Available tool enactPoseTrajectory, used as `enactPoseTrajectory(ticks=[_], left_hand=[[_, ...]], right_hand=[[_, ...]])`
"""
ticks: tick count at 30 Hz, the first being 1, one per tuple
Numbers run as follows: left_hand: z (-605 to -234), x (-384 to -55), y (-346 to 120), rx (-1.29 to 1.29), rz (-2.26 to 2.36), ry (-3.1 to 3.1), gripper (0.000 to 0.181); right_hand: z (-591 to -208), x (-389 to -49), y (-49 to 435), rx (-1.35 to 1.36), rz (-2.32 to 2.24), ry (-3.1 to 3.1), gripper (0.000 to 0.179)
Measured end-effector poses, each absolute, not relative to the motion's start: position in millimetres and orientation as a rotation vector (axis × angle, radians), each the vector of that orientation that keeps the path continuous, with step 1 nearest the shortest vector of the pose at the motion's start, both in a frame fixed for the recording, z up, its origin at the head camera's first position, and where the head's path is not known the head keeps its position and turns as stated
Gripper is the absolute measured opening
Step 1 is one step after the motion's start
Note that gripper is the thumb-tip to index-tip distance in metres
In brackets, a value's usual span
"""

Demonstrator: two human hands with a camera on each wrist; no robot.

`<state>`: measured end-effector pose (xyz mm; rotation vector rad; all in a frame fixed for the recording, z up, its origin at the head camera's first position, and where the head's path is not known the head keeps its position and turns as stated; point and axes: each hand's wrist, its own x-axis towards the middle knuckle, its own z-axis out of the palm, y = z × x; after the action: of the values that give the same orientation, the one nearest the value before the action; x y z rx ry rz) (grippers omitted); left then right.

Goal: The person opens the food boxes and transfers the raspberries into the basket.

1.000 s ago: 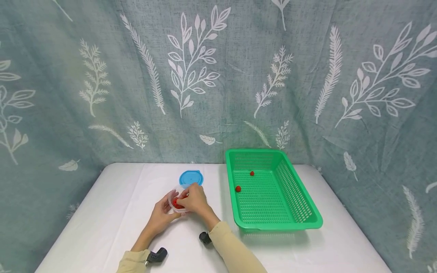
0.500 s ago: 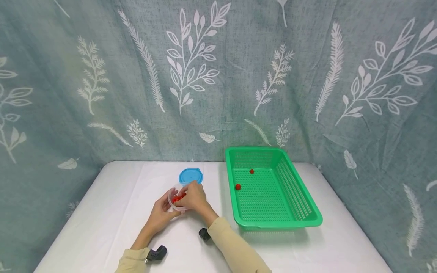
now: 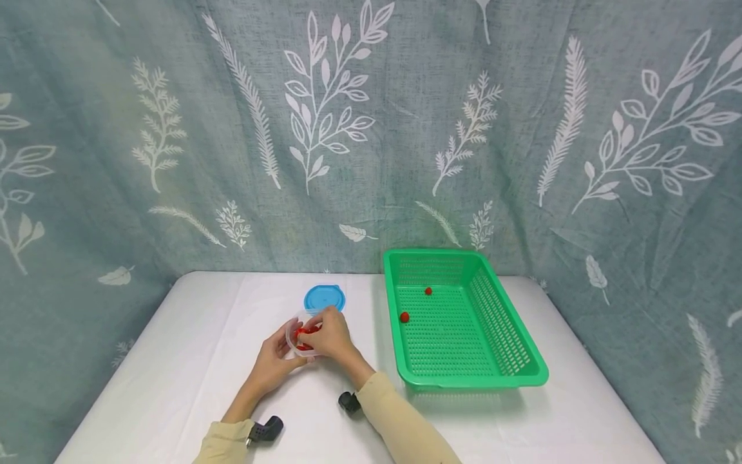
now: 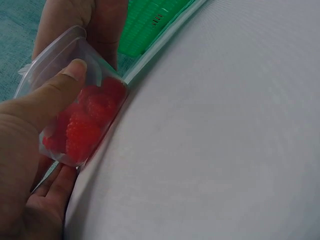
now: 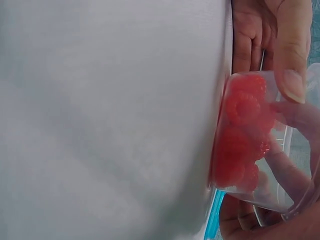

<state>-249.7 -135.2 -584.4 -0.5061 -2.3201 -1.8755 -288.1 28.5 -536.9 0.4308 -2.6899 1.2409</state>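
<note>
A small clear plastic container (image 4: pixel 70 50) with several raspberries (image 4: pixel 82 135) in it stands on the white table. My left hand (image 3: pixel 272 366) grips it from the left, thumb (image 4: pixel 55 97) along the near wall and fingers around the far side. My right hand (image 3: pixel 332 334) reaches in over the rim. Through the cloudy wall in the right wrist view, its fingertips (image 5: pixel 287 167) curve around a raspberry (image 5: pixel 264 120) among the others; the wall blurs the contact. Behind the container lies a round blue lid (image 3: pixel 324 298).
A green perforated basket (image 3: pixel 524 328) stands to the right, with one raspberry (image 3: pixel 404 317) by its left wall and another raspberry (image 3: pixel 428 291) near its back. A patterned curtain (image 3: pixel 371 161) hangs behind the table (image 3: pixel 174 386).
My right fingers have shifted slightly among the raspberries inside the container, and the berries have moved a little. My left hand keeps its grip. The basket's two raspberries stay put.
</note>
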Motion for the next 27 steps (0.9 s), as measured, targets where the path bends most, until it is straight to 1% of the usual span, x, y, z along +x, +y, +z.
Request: enactPoseTrajectory(ticks=[17, 27], left_hand=[[-590.1, -254.7, -137.8, -0.491, -1.909, -2.326, 0.089], [-588.5, -253.8, -135.3, -0.466, -1.896, -2.345, 0.089]], right_hand=[[-539.3, -291.6, 31.2, 0.519, 1.396, -2.555, 0.015], [-535.4, -288.3, 32.8, 0.349, 1.479, -2.508, 0.015]])
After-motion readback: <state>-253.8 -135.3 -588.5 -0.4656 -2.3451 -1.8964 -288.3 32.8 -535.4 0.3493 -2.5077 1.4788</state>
